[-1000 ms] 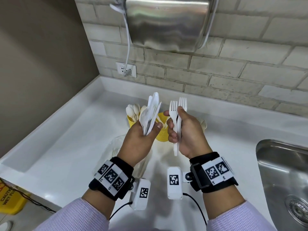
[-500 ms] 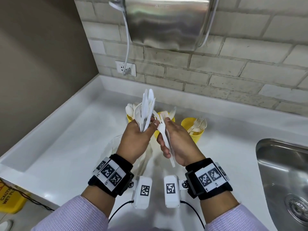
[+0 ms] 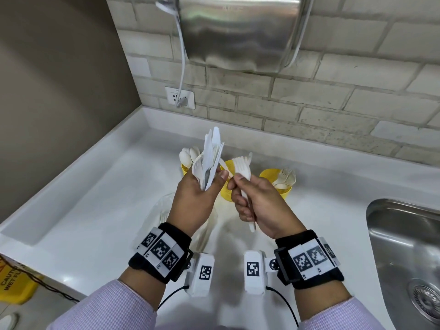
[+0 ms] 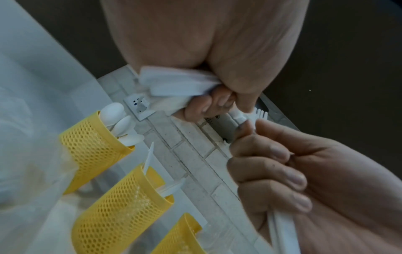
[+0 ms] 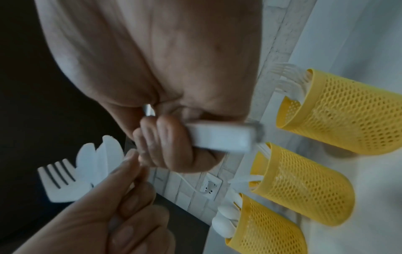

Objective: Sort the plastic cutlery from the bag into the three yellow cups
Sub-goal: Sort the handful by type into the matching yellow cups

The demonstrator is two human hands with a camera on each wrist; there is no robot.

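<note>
My left hand (image 3: 214, 179) grips a bundle of white knives and a fork (image 3: 210, 158), tips up, above the counter. My right hand (image 3: 238, 186) grips a few white forks (image 3: 242, 167); their handles stick out below the palm. Its fingertips almost touch the left thumb. Behind the hands stand three yellow mesh cups: the left cup (image 3: 185, 167) holds spoons, the middle cup (image 3: 226, 189) is mostly hidden, and the right cup (image 3: 283, 186) holds forks. The clear plastic bag (image 3: 159, 210) lies under my left wrist. The left wrist view shows the cups (image 4: 91, 146) and the right wrist view the fork handles (image 5: 219, 135).
A steel sink (image 3: 404, 246) is sunk into the white counter (image 3: 95, 210) at the right. A steel hand dryer (image 3: 238, 32) hangs on the brick wall, its cable plugged into a socket (image 3: 180, 98). A yellow caution sign (image 3: 14, 282) stands below the counter's left edge.
My right hand has come down and to the left with the forks, tilting them toward the left hand's bundle. The fork cup it hid now shows. The left hand has barely moved.
</note>
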